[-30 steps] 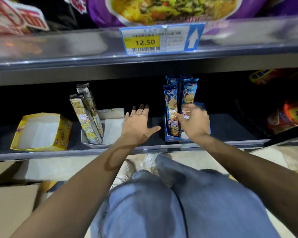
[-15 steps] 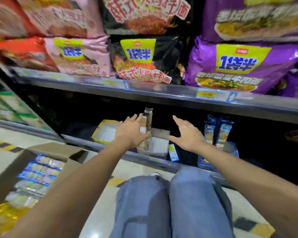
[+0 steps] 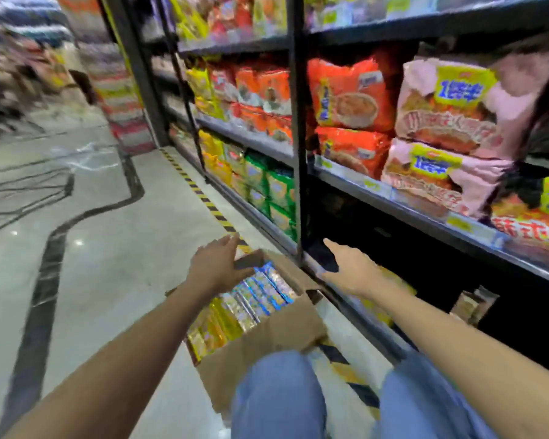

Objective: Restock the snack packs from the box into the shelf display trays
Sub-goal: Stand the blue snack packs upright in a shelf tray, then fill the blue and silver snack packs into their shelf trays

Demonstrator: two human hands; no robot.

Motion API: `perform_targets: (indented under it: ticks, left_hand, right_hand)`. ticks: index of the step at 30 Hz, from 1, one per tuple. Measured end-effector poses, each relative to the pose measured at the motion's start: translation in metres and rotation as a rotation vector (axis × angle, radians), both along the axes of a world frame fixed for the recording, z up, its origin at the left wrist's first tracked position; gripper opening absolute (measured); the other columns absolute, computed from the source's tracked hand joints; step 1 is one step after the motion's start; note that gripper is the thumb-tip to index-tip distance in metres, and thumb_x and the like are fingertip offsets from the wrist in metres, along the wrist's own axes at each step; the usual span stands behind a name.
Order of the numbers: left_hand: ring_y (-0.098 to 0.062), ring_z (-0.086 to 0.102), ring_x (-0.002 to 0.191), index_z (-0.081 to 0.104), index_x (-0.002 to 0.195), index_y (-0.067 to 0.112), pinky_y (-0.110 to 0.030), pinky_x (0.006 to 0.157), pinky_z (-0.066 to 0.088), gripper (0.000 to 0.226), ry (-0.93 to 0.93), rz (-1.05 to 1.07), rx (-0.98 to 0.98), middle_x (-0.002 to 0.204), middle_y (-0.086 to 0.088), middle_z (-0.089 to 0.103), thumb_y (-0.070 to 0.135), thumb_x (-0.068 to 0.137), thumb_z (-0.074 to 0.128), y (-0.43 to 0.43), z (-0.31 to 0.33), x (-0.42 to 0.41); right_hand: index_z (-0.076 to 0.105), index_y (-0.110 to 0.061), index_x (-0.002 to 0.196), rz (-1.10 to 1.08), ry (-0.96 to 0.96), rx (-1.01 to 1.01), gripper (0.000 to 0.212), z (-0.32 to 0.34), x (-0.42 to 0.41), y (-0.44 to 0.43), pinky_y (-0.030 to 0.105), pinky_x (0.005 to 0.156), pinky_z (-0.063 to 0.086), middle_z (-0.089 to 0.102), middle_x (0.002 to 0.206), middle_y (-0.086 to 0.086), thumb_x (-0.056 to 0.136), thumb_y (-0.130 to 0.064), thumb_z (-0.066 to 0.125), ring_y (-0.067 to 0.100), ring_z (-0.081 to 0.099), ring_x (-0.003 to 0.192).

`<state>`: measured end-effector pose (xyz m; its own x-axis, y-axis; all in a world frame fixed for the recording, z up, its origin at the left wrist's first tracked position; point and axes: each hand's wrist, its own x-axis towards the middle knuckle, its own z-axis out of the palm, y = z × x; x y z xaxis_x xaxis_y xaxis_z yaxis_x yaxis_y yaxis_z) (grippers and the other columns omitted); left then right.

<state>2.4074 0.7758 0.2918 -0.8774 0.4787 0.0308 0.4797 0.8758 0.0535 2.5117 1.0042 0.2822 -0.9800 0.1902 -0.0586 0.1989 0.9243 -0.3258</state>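
Observation:
A brown cardboard box [image 3: 267, 340] stands open on the floor in front of my knees. It holds rows of blue snack packs [image 3: 267, 288] and yellow snack packs [image 3: 216, 327]. My left hand [image 3: 217, 264] hovers over the box's far left corner, fingers apart, holding nothing. My right hand [image 3: 351, 269] is spread and empty at the edge of the bottom shelf [image 3: 358, 308]. A yellow display tray [image 3: 393, 283] shows partly behind that hand. A tray with upright packs [image 3: 471, 304] stands further right in the dark shelf.
Noodle bags [image 3: 441, 122] fill the upper shelves on the right. A black shelf post [image 3: 297, 137] rises just beyond the box. Yellow-black tape [image 3: 210, 204] runs along the shelf base. Polished floor [image 3: 108, 248] spreads left; stacked goods [image 3: 121, 90] stand far back.
The view has swung left from the bottom shelf toward the box on the floor. Both hands have left the shelf trays; my left hand now hangs over the box, both still empty.

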Motion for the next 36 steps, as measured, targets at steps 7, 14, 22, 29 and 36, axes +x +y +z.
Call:
perform_targets:
  ticks: [7,14,22,29,36]
  left_hand:
    - [-0.023,0.029,0.14,0.016,0.15,0.018,-0.038,0.111,0.031,0.087,-0.072,0.271,0.042,0.155,-0.004,0.026,0.06,0.084,0.054,-0.119,-0.032,-0.026]
    - [-0.023,0.035,0.137,0.019,0.149,0.017,-0.038,0.106,0.036,0.085,-0.159,0.39,0.091,0.151,-0.004,0.034,0.06,0.084,0.053,-0.16,-0.128,-0.044]
    - [-0.026,0.042,0.131,0.027,0.146,0.018,-0.04,0.101,0.041,0.08,-0.292,0.424,0.097,0.146,-0.005,0.042,0.056,0.083,0.058,-0.144,-0.254,-0.086]
    - [-0.03,0.049,0.116,0.035,0.141,0.019,-0.042,0.087,0.049,0.074,-0.308,0.531,0.001,0.131,-0.01,0.053,0.062,0.084,0.052,-0.125,-0.336,-0.126]
    - [-0.029,0.049,0.114,0.049,0.125,0.01,-0.041,0.089,0.045,0.068,-0.256,0.744,0.015,0.124,-0.012,0.048,0.062,0.083,0.055,-0.118,-0.369,-0.135]
  right_hand:
    - [0.024,-0.019,0.148,0.238,-0.028,0.021,0.073,-0.025,-0.093,-0.109,0.035,0.1,0.038,0.043,0.145,0.005,0.088,-0.047,0.055,0.025,0.041,0.132]
    - [0.019,-0.017,0.15,0.321,-0.178,-0.026,0.074,-0.107,-0.157,-0.166,0.036,0.107,0.033,0.036,0.15,0.005,0.09,-0.042,0.055,0.024,0.034,0.138]
    - [0.03,-0.014,0.144,0.331,-0.333,0.014,0.065,-0.22,-0.218,-0.175,0.041,0.103,0.036,0.044,0.143,0.013,0.091,-0.038,0.057,0.033,0.04,0.132]
    - [0.04,-0.012,0.137,0.315,-0.418,-0.017,0.059,-0.308,-0.249,-0.174,0.04,0.099,0.042,0.05,0.136,0.015,0.089,-0.04,0.058,0.032,0.046,0.125]
    - [0.056,-0.006,0.106,0.251,-0.413,-0.037,0.039,-0.363,-0.267,-0.198,0.038,0.081,0.045,0.056,0.116,0.015,0.088,-0.04,0.06,0.031,0.054,0.105]
